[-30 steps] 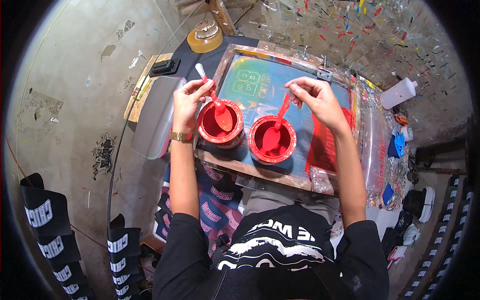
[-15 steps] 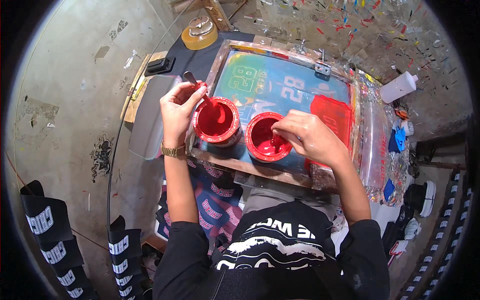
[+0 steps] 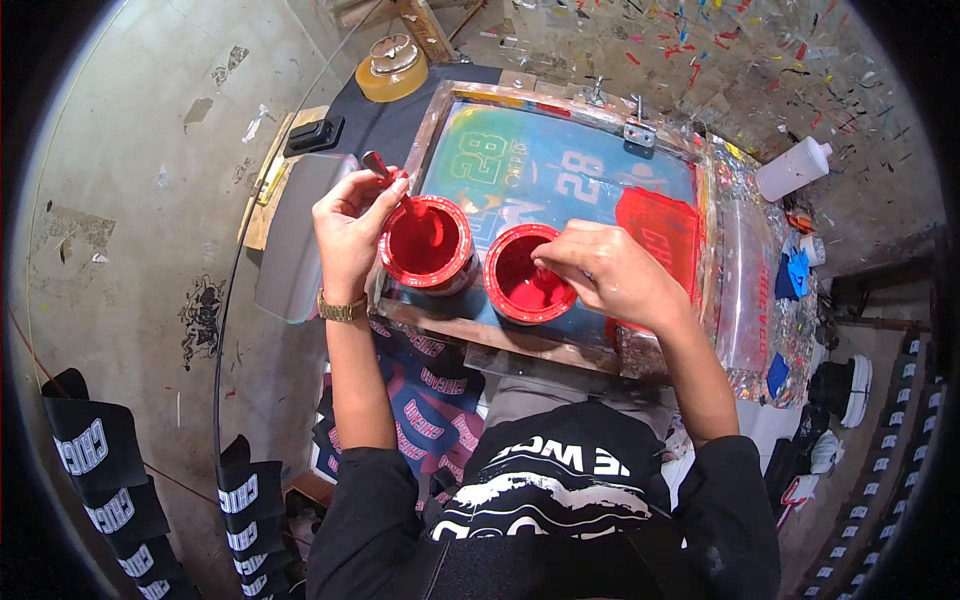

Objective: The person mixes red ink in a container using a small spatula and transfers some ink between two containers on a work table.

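Note:
Two red-rimmed cans of red ink [image 3: 457, 255] [image 3: 535, 317] stand side by side on a wood-framed printing screen [image 3: 560, 135]. My left hand [image 3: 355, 205] pinches an ink-smeared spoon [image 3: 374, 164] at the left can, its lower part down inside. My right hand [image 3: 615, 265] is closed at the mouth of the right can on a red-coated spoon, mostly hidden by fingers and ink. Red ink [image 3: 665, 220] covers the screen's right part.
A tape roll [image 3: 390, 82] sits behind on the dark bench top. A frosted plastic sheet [image 3: 290, 250] lies at left, a white bottle [image 3: 792, 172] at right, beside blue rags [image 3: 795, 270]. Printed dark pieces hang low on both sides [image 3: 80, 445] [image 3: 905, 420]; more lie underneath.
My right hand has dropped from above the right can to its mouth, lowering the spoon. My left hand has moved slightly left and down, its spoon sunk lower into the left can.

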`<move>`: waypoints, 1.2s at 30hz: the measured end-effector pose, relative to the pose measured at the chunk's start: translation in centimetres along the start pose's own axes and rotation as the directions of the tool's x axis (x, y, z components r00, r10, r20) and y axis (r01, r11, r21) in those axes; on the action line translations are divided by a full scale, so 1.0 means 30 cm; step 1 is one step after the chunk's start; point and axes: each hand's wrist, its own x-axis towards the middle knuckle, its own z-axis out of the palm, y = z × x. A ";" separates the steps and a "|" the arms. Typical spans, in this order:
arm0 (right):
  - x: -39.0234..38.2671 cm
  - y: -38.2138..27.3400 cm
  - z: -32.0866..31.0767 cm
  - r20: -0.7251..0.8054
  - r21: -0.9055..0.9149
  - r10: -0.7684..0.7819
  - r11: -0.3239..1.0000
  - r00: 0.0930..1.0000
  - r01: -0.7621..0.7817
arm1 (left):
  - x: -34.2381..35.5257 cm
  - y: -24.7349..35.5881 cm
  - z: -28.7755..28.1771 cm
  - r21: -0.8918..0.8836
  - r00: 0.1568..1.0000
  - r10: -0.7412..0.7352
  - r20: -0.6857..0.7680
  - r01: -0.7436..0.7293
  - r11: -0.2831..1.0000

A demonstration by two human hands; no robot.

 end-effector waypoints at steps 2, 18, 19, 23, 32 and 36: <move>0.004 -0.007 0.008 -0.038 0.069 -0.020 0.997 0.999 0.023 | 0.000 0.001 0.005 -0.005 1.000 0.015 -0.013 -0.015 1.000; 0.017 0.014 0.007 -0.091 0.093 0.029 0.995 0.995 -0.021 | 0.005 0.019 0.012 -0.015 0.999 0.027 -0.024 -0.028 1.000; 0.019 0.016 0.010 -0.058 0.102 0.045 0.994 0.997 -0.039 | 0.006 0.011 0.009 -0.015 0.999 0.028 -0.024 -0.029 0.999; 0.027 0.021 -0.019 -0.124 0.149 0.129 0.983 0.984 -0.110 | 0.010 -0.006 0.007 0.039 0.999 0.022 -0.026 -0.021 0.999; 0.074 0.184 -0.068 -0.213 0.458 0.432 0.836 0.876 -0.301 | 0.030 -0.020 0.013 0.069 0.999 -0.016 -0.042 0.018 0.997; 0.092 0.239 -0.083 -0.138 0.546 0.452 0.777 0.881 -0.313 | 0.042 -0.039 0.019 0.047 0.999 -0.019 -0.036 0.020 0.999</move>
